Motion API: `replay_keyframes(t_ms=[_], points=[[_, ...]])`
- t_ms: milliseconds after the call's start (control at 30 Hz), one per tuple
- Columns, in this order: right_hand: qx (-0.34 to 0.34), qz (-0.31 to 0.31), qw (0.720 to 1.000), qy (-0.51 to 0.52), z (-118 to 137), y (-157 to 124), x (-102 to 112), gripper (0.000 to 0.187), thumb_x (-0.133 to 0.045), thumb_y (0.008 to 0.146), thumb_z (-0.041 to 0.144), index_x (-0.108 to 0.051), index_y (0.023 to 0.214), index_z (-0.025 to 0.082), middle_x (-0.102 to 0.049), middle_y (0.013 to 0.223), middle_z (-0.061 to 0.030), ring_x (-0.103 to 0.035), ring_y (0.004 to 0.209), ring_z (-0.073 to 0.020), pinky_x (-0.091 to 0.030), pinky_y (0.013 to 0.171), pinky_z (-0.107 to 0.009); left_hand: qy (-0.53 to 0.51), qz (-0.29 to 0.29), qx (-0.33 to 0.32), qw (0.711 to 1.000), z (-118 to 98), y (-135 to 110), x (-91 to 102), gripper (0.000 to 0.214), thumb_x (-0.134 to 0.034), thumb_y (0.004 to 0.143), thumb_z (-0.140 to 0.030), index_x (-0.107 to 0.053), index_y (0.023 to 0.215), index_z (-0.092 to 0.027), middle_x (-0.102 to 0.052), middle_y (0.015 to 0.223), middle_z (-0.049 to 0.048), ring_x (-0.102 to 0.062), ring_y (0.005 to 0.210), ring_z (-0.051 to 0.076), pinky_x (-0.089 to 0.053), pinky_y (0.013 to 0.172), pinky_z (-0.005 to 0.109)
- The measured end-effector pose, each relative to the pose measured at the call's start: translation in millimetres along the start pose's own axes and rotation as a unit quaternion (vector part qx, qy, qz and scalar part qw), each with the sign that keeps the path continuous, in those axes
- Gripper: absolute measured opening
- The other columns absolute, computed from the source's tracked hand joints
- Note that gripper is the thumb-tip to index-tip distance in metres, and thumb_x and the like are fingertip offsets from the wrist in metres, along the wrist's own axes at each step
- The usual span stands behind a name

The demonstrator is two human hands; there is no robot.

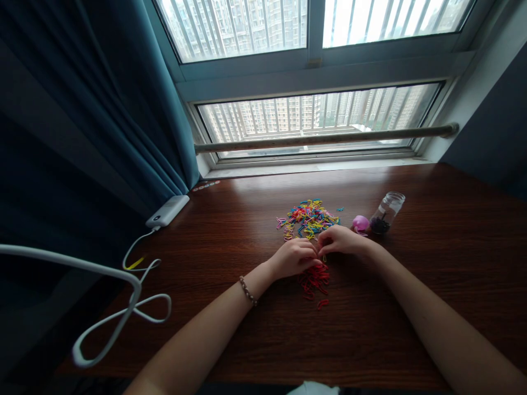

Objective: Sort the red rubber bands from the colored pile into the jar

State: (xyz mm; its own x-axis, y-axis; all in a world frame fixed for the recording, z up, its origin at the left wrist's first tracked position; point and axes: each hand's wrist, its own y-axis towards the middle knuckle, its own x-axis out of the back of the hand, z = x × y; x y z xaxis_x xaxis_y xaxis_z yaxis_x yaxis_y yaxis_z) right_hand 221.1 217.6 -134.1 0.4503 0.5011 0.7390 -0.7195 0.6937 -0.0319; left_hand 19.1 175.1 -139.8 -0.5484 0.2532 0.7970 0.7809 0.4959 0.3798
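My left hand rests over the upper edge of a pile of thin red pieces, which look like paper clips. Its fingers are curled together, and what they hold is hidden. Close against it, my right hand has thumb and fingers pinched. A small yellowish clip-like piece shows just below those fingertips; whether it is held I cannot tell. Beyond both hands spreads a larger heap of mixed pieces in yellow, blue, pink and red.
Right of the heap are a round pink object and a tilted-looking glass jar with dark bits inside. A white power bank with a white cable lies at left by the blue curtain. A window stands behind the wooden table.
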Motion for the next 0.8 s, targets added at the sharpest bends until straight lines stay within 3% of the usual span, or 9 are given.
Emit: replay_keyframes(t_ms=[200,333,400,467,600,800], points=[[-0.009,-0.068,0.993,0.091,-7,3,-1,0.027,-0.061,0.070,0.042,-0.063,0.069,0.015,-0.058,0.059,0.0014,-0.048,0.054,-0.0104,-0.034,0.049,-0.021,-0.039,-0.021,0.024,0.999,-2,-2,-1.3,0.024,-0.047,0.085,-0.033,-0.062,0.079,-0.015,-0.064,0.074,0.0053,-0.058,0.070,0.012,-0.045,0.068,0.023],[-0.028,-0.198,0.976,0.092,-13,5,-2,0.029,-0.060,0.070,0.044,-0.061,0.067,0.015,-0.054,0.053,0.0022,-0.045,0.048,-0.0098,-0.032,0.046,-0.021,-0.005,-0.124,0.074,0.989,9,-4,4.8,0.021,-0.043,0.087,-0.028,-0.059,0.092,-0.015,-0.064,0.086,0.0065,-0.057,0.079,0.014,-0.045,0.074,0.025],[-0.035,-0.269,0.960,0.064,-16,6,-4,0.029,-0.061,0.070,0.044,-0.061,0.066,0.016,-0.054,0.052,0.0018,-0.045,0.046,-0.0103,-0.033,0.046,-0.022,0.059,-0.190,0.114,0.973,23,-7,11.6,0.021,-0.042,0.087,-0.028,-0.059,0.092,-0.016,-0.063,0.091,0.0073,-0.056,0.087,0.016,-0.044,0.081,0.029],[-0.037,-0.336,0.941,0.033,-18,8,-7,0.026,-0.061,0.071,0.042,-0.061,0.067,0.017,-0.058,0.057,0.0002,-0.048,0.048,-0.0111,-0.035,0.048,-0.023,0.133,-0.220,0.166,0.952,38,-10,18.3,0.022,-0.042,0.087,-0.029,-0.060,0.093,-0.018,-0.062,0.095,0.0073,-0.053,0.095,0.019,-0.041,0.087,0.034],[-0.041,-0.420,0.907,0.003,-21,11,-16,0.019,-0.057,0.074,0.036,-0.062,0.075,0.018,-0.064,0.072,-0.0031,-0.055,0.057,-0.0139,-0.041,0.053,-0.025,0.191,-0.178,0.245,0.934,57,-14,22.2,0.025,-0.040,0.088,-0.032,-0.061,0.100,-0.024,-0.061,0.108,0.0023,-0.045,0.109,0.020,-0.034,0.095,0.038],[-0.045,-0.434,0.900,-0.008,-29,15,-23,0.021,-0.053,0.077,0.036,-0.064,0.078,0.018,-0.066,0.078,-0.0056,-0.059,0.061,-0.0167,-0.044,0.053,-0.027,0.198,-0.120,0.267,0.935,53,-12,17.0,0.030,-0.034,0.090,-0.033,-0.061,0.100,-0.026,-0.061,0.109,-0.0006,-0.041,0.114,0.019,-0.030,0.095,0.038]])
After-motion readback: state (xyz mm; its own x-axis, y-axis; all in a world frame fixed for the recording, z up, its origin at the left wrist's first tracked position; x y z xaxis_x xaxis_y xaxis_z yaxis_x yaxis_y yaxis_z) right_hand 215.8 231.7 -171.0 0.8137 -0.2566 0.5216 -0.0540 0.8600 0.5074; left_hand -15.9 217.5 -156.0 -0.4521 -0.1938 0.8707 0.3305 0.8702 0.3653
